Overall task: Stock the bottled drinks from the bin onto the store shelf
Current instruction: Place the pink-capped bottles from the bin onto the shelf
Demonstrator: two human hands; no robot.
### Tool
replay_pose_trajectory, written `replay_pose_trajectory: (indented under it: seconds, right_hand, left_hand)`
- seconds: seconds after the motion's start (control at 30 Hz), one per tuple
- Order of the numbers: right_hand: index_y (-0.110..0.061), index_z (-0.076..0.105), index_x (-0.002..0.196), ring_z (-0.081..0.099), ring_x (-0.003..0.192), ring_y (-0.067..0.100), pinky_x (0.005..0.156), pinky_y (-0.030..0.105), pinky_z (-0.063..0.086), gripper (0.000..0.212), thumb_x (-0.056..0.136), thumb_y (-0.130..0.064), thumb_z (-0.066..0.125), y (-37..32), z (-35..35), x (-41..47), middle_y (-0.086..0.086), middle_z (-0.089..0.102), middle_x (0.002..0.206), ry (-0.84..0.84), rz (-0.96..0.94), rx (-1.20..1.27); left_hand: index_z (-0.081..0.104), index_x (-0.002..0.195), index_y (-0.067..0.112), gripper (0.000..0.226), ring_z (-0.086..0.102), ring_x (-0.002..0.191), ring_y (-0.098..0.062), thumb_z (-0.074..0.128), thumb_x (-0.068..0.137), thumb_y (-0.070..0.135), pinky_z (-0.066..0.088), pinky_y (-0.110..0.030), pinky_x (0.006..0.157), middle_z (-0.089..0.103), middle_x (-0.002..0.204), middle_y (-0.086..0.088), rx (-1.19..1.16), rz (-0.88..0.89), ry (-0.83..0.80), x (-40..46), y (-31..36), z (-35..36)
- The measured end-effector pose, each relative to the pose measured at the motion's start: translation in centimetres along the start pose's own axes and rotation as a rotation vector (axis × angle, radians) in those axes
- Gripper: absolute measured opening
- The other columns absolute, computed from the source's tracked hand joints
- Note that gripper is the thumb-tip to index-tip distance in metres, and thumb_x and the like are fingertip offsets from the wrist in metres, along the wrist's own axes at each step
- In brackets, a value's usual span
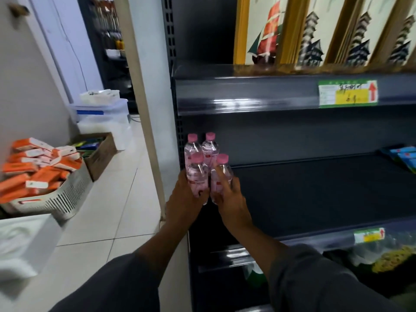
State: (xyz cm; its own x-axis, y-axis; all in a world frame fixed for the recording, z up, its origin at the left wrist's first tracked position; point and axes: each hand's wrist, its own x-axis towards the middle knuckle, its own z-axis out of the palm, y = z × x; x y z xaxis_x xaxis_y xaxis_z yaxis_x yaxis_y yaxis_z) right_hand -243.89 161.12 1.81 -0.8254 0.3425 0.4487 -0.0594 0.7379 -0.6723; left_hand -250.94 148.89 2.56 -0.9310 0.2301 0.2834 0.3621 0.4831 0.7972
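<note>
Several clear bottles with pink caps stand upright at the far left end of the dark middle shelf. Two back bottles stand close to the shelf's left upright. My left hand grips the front left bottle. My right hand grips the front right bottle. Both front bottles touch each other and stand just in front of the back pair. The bin the drinks come from is out of view.
A white basket of orange boxes and a cardboard box sit on the tiled floor at left, with clear plastic tubs behind. Framed pictures fill the top shelf. Blue packets lie at the middle shelf's right end.
</note>
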Motion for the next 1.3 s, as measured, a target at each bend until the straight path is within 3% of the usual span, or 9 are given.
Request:
replay_pose_trajectory:
  seconds: [0.23, 0.33, 0.43, 0.57, 0.7, 0.8, 0.9, 1.1, 1.3]
  right_hand:
    - [-0.069, 0.006, 0.146, 0.050, 0.127, 0.015, 0.099, 0.027, 0.045, 0.086, 0.100, -0.020, 0.059, 0.7, 1.5, 2.3, -0.004, 0.030, 0.149, -0.002, -0.047, 0.129]
    - [-0.067, 0.007, 0.148, 0.046, 0.135, 0.018, 0.106, 0.038, 0.047, 0.084, 0.103, -0.018, 0.056, 1.2, 1.8, 2.8, -0.004, 0.026, 0.156, -0.055, -0.071, 0.138]
    - [-0.067, 0.010, 0.148, 0.039, 0.143, 0.021, 0.112, 0.044, 0.045, 0.092, 0.100, 0.000, 0.051, 1.9, 2.1, 3.1, -0.003, 0.024, 0.162, -0.085, -0.095, 0.131]
    - [-0.054, 0.020, 0.152, 0.048, 0.135, 0.022, 0.106, 0.043, 0.050, 0.094, 0.093, 0.013, 0.050, 3.0, 2.7, 3.5, -0.001, 0.026, 0.161, -0.052, -0.096, 0.075]
    - [-0.030, 0.036, 0.126, 0.060, 0.105, 0.025, 0.083, 0.046, 0.058, 0.046, 0.096, -0.002, 0.058, 3.6, 3.7, 3.8, 0.001, 0.035, 0.138, 0.078, -0.003, 0.032]
    - [-0.025, 0.036, 0.109, 0.060, 0.093, 0.022, 0.073, 0.039, 0.053, 0.027, 0.099, -0.012, 0.058, 3.9, 3.7, 4.1, 0.000, 0.043, 0.118, 0.065, 0.063, 0.053]
    - [-0.023, 0.040, 0.108, 0.060, 0.092, 0.019, 0.076, 0.043, 0.053, 0.019, 0.101, -0.019, 0.057, 4.3, 3.6, 4.5, 0.001, 0.054, 0.113, 0.031, 0.114, 0.090]
    - [-0.026, 0.042, 0.114, 0.061, 0.101, 0.019, 0.083, 0.047, 0.055, 0.019, 0.101, -0.021, 0.055, 4.7, 4.0, 4.7, 0.000, 0.060, 0.114, -0.008, 0.116, 0.097]
    - [-0.021, 0.041, 0.117, 0.060, 0.105, 0.025, 0.084, 0.045, 0.054, 0.023, 0.098, -0.013, 0.053, 5.2, 4.3, 4.8, 0.007, 0.062, 0.116, -0.012, 0.076, 0.028]
  left_hand:
    - [0.054, 0.128, 0.034, 0.062, 0.064, 0.109, -0.017, 0.050, 0.085, 0.078, 0.056, -0.046, 0.094, 0.064, 0.123, 0.008, 0.073, -0.035, -0.014, 1.3, -1.8, 1.0]
    - [0.051, 0.133, 0.026, 0.057, 0.062, 0.112, -0.022, 0.064, 0.089, 0.060, 0.053, -0.042, 0.095, 0.059, 0.127, 0.001, 0.087, -0.079, 0.016, 2.5, -1.8, 1.1]
    - [0.046, 0.136, 0.024, 0.051, 0.057, 0.109, -0.021, 0.064, 0.095, 0.047, 0.045, -0.030, 0.086, 0.052, 0.130, -0.004, 0.092, -0.093, 0.024, 3.0, -2.0, 1.8]
    - [0.048, 0.135, 0.022, 0.037, 0.049, 0.097, -0.010, 0.053, 0.103, 0.039, 0.040, -0.024, 0.081, 0.054, 0.127, -0.004, 0.109, -0.050, 0.002, 2.6, -2.8, 2.6]
    - [0.053, 0.130, 0.022, 0.027, 0.058, 0.101, -0.011, 0.052, 0.104, 0.027, 0.047, -0.023, 0.083, 0.056, 0.123, 0.000, 0.134, -0.010, 0.025, 2.1, -4.1, 3.1]
    - [0.056, 0.129, 0.020, 0.026, 0.063, 0.107, -0.017, 0.051, 0.104, 0.020, 0.047, -0.024, 0.089, 0.062, 0.124, -0.002, 0.118, -0.024, 0.068, 2.2, -4.0, 3.3]
    - [0.057, 0.130, 0.017, 0.028, 0.064, 0.113, -0.021, 0.052, 0.103, 0.016, 0.050, -0.032, 0.095, 0.065, 0.126, -0.004, 0.078, -0.046, 0.092, 2.4, -3.4, 3.1]
    - [0.059, 0.130, 0.019, 0.027, 0.067, 0.110, -0.022, 0.053, 0.104, 0.017, 0.043, -0.026, 0.088, 0.069, 0.124, -0.003, 0.022, -0.119, 0.158, 2.7, -2.8, 3.4]
    - [0.056, 0.136, 0.023, 0.033, 0.069, 0.107, -0.026, 0.055, 0.103, 0.020, 0.054, -0.040, 0.090, 0.070, 0.124, -0.003, 0.042, -0.168, 0.208, 3.1, -2.4, 3.6]
